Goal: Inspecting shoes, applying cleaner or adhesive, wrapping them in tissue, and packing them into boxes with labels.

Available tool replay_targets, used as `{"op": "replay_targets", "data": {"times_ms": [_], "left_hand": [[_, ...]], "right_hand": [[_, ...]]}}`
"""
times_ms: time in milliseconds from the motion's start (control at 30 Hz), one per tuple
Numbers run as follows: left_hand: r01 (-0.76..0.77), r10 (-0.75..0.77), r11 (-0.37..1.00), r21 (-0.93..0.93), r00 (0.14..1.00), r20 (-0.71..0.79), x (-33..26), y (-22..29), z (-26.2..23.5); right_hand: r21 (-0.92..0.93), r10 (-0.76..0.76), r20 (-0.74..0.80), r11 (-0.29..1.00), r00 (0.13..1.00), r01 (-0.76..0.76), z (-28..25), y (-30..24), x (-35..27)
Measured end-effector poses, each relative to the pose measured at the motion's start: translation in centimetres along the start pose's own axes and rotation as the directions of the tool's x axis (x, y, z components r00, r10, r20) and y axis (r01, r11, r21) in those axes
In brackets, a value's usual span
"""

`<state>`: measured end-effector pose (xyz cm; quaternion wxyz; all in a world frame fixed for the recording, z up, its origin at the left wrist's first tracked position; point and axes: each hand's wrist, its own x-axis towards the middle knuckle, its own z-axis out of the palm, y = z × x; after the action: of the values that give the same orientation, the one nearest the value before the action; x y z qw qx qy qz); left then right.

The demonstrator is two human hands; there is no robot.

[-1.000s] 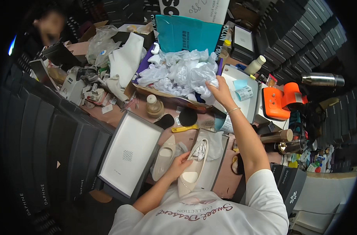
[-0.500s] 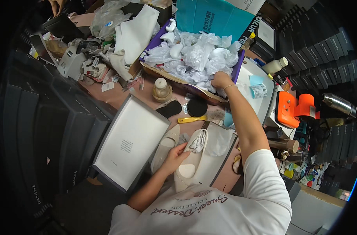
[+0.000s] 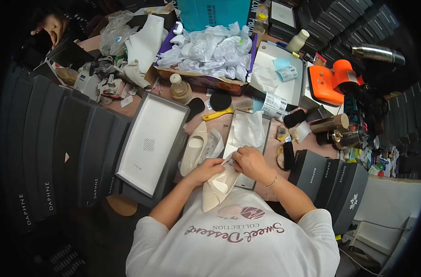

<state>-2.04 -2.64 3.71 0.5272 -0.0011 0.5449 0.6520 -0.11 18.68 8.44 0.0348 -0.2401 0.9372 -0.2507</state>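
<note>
The left hand (image 3: 209,170) was closed around the side of a pale shoe (image 3: 211,197), thumb and fingers wrapped near the middle of its opening. The right hand (image 3: 251,161) had its fingers bunched close together at the back part of the same opening; what they pinched there, rim or stuffing, cannot be told, since the fingers hid it.

The shoe sat right in front of the person's white shirt (image 3: 173,254), its toe directed toward the body and a little to the left. It was a smooth cream colour and tapered to a sharp point, with a fine decorative line across the front and a whitish patch showing inside the toe end of the opening. The heel end was largely covered by the hands.

Just beyond the left hand lay a matching shoe (image 3: 193,150), equally pale and pointed, its toe directed away from the person, with clear wrapping (image 3: 215,143) beside it. To the right of that, an open box (image 3: 266,138) held thin white paper (image 3: 249,129), while a larger white-lined box part (image 3: 150,143) was tilted at the left.

Farther out on the pink table (image 3: 319,147) were a yellow-handled brush (image 3: 218,114), a round black pad (image 3: 221,100) and a carton heaped with crumpled white wrapping (image 3: 205,55).
</note>
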Motion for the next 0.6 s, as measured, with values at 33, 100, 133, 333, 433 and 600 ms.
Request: {"op": "replay_targets", "data": {"times_ms": [33, 100, 133, 333, 433, 600], "left_hand": [[0.025, -0.025, 1.0, 0.002, 0.999, 0.03, -0.3, -1.0, 0.4], [0.043, -0.044, 0.999, 0.019, 0.997, 0.058, -0.8, -1.0, 1.0], [0.042, -0.043, 0.999, 0.026, 0.998, 0.051, -1.0, -0.1, 1.2], [0.035, -0.077, 0.955, 0.293, 0.988, 0.133, -1.1, 1.9, -0.6], [-0.049, -0.088, 0.897, 0.44, 0.954, 0.286, -1.9, 2.6, -1.1], [0.19, 0.038, 0.832, -0.521, 0.918, 0.395, -2.5, -2.3, -1.4]], "right_hand": [[0.072, 0.043, -0.001, 0.996, 0.999, -0.042, 0.3, 0.0, -1.7], [0.696, 0.426, -0.066, 0.667, 0.902, -0.264, 0.0, 0.2, -4.8], [0.901, 0.585, -0.004, 0.355, 0.811, -0.251, -0.2, 0.4, -6.2], [0.066, 0.303, -0.637, 0.938, 0.709, -0.341, 0.5, 3.4, -6.1], [0.317, 0.094, -0.362, 0.948, 0.927, 0.028, -1.5, -2.9, -4.2], [0.419, 0.284, 0.341, 0.807, 0.896, -0.415, -1.5, -4.9, -5.7]]}}
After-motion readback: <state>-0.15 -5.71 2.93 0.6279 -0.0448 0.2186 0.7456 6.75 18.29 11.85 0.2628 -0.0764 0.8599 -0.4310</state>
